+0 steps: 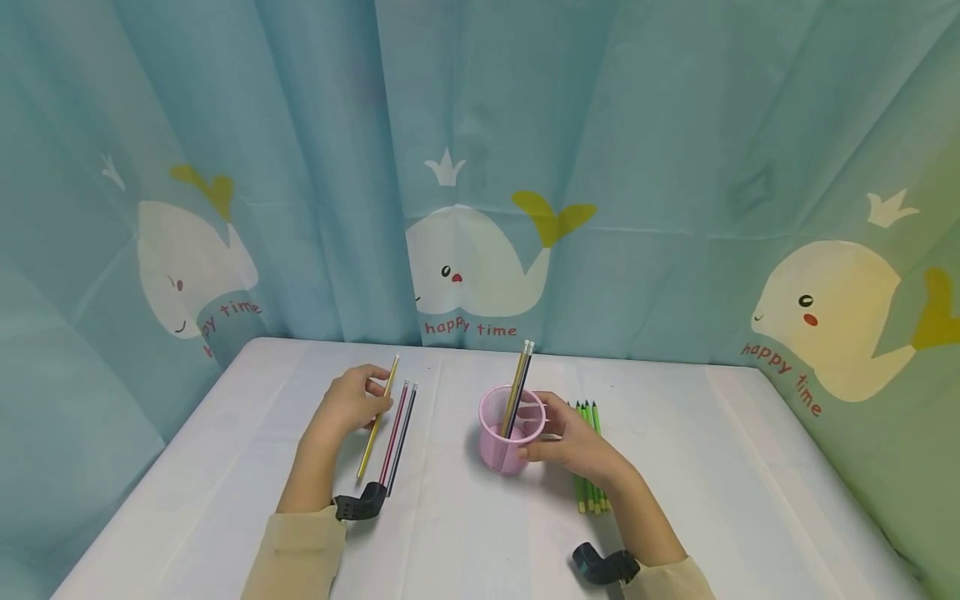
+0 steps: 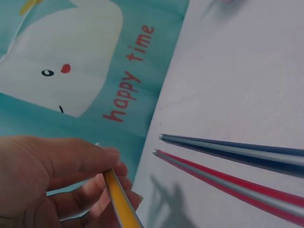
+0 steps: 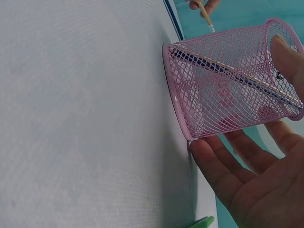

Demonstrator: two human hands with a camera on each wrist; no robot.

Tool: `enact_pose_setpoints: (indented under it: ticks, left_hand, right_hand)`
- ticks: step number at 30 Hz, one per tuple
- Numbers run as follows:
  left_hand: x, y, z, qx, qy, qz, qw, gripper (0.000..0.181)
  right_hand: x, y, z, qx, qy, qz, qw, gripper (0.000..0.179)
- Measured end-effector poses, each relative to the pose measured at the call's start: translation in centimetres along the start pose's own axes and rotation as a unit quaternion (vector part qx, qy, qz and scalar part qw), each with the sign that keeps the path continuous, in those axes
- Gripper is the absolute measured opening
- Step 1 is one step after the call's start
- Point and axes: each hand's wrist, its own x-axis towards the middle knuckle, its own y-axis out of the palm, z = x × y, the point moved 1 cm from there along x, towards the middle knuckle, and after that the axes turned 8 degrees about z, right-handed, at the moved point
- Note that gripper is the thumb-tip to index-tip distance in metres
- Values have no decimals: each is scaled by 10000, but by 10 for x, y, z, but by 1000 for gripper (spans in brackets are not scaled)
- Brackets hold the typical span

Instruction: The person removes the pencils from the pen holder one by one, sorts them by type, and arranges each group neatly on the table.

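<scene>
My left hand (image 1: 355, 398) pinches a yellow pencil (image 1: 378, 425) between thumb and fingers on the table's left side. In the left wrist view that yellow pencil (image 2: 120, 202) shows beneath the thumb. Beside it lie a red pencil (image 1: 393, 432) and a dark blue pencil (image 1: 402, 439), with silvery stripes seen close up. My right hand (image 1: 573, 437) grips a pink mesh pencil cup (image 1: 498, 454) at its right side, thumb near the rim. Inside the cup lean a yellow pencil and a dark pencil (image 1: 522, 383). The right wrist view shows fingers along the mesh cup (image 3: 237, 80).
Several green pencils (image 1: 588, 492) lie together on the white table (image 1: 480, 533), partly hidden by my right hand and forearm. A blue curtain (image 1: 660, 167) with whale prints hangs behind the table's far edge. Each wrist wears a black camera (image 1: 363, 502).
</scene>
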Motion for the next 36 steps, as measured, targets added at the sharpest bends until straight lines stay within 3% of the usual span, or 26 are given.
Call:
enact_pose_setpoints:
  ticks: [23,36]
  left_hand:
    - [6,13,11,177,-277,189,9993,47]
    - [8,14,16,330,-284,120,9990,50]
  right_hand:
    - [0,-1,-1,49,20,4,10000,75]
    - [0,0,-2,154,-31,17,9999,75]
